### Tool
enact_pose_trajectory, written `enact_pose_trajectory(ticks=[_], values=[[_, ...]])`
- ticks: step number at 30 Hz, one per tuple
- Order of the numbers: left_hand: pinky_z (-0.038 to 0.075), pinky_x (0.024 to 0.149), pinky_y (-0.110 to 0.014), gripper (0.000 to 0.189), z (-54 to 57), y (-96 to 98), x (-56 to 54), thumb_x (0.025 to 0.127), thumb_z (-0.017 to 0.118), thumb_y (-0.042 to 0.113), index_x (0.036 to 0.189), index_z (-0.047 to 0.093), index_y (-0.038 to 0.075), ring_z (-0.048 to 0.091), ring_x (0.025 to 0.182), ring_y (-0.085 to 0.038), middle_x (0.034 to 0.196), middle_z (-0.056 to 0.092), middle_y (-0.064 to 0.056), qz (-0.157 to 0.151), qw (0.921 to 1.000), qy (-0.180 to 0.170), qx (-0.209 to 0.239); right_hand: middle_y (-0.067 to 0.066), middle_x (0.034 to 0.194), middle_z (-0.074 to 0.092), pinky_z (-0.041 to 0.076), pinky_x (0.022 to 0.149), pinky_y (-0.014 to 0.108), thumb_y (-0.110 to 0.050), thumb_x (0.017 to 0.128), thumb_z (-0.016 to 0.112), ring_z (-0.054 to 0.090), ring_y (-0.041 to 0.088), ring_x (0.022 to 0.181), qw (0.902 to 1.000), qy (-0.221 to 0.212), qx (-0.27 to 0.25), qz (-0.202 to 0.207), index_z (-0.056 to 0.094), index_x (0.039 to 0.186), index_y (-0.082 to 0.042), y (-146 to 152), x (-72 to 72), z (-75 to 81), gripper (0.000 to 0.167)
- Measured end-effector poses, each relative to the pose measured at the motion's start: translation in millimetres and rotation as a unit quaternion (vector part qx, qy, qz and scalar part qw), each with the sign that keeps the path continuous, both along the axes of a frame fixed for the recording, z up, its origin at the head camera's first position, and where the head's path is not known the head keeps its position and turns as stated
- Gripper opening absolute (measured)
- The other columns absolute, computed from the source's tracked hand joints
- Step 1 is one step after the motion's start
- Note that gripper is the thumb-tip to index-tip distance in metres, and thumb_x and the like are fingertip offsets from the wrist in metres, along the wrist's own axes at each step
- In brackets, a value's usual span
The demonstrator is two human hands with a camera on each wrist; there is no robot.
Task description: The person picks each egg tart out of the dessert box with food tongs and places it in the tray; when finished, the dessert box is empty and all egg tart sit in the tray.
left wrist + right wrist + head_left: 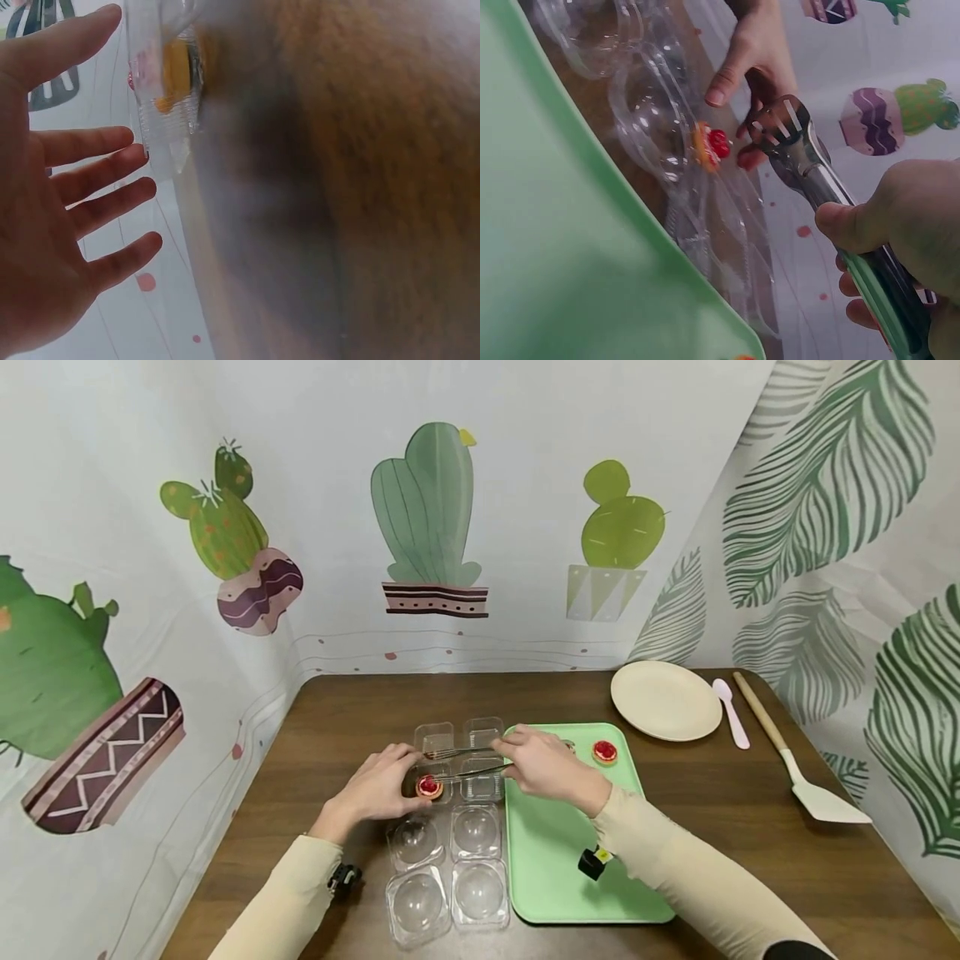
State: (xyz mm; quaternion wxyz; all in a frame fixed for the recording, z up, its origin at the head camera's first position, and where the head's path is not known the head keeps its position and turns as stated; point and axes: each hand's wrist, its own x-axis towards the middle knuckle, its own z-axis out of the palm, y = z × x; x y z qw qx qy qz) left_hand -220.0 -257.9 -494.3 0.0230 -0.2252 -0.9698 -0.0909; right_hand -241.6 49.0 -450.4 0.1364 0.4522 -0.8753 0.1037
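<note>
My right hand (546, 764) grips a pair of metal tongs (468, 760), whose slotted tips (780, 124) stand apart over the packaging in the head view. Below those tips, a small tart with red topping (429, 787) sits in one cup of a clear plastic container (482, 781). At its left side is my left hand (378, 783), thumb and fingers spread around the cup's edge. In the left wrist view the left hand (67, 187) has extended, parted fingers, and the tart (176, 71) shows through the clear wall.
A green tray (562, 881) lies right of the containers, with another red-topped tart (604, 752) on it. Domed clear lids (480, 892) lie nearer me. Farther right are a cream plate (666, 700), a pink spoon (731, 714) and a wooden-handled spatula (825, 797).
</note>
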Motion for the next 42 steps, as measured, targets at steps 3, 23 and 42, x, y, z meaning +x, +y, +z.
enact_pose_trajectory(ticks=[3,23,42], values=[[0.044,0.098,-0.048,0.081,-1.8,-0.9,-0.4,0.07,0.077,0.06,0.129,0.06,0.007,0.052,0.121,-0.024,0.127,0.057,-0.005,0.0,1.0,0.006,-0.001,0.007,0.117,0.07,0.051,0.097,0.038,-0.023,0.081,0.078,0.064,0.023,0.105,0.9997,-0.001,0.023,0.003,0.066,0.123,-0.006,-7,0.4,-2.6,0.047],[0.044,0.091,-0.042,0.078,-4.3,-1.3,-0.2,0.069,0.078,0.058,0.127,0.063,0.008,0.051,0.114,-0.021,0.122,0.057,-0.002,-0.009,1.0,0.0,0.0,0.006,0.117,0.069,0.053,0.095,0.041,-0.029,0.082,0.077,0.06,0.03,0.117,0.994,0.011,0.107,-0.019,0.065,0.124,-0.012,-31,0.0,-9.7,0.047],[0.044,0.091,-0.043,0.076,-3.4,0.2,-0.4,0.068,0.079,0.058,0.124,0.064,0.009,0.052,0.112,-0.021,0.119,0.058,-0.002,-0.008,1.0,0.001,-0.002,0.001,0.104,0.071,0.054,0.06,0.032,-0.014,0.081,0.069,0.058,0.017,0.092,0.9867,0.046,0.154,-0.026,0.069,0.115,-0.015,-48,5.9,-8.8,0.033]])
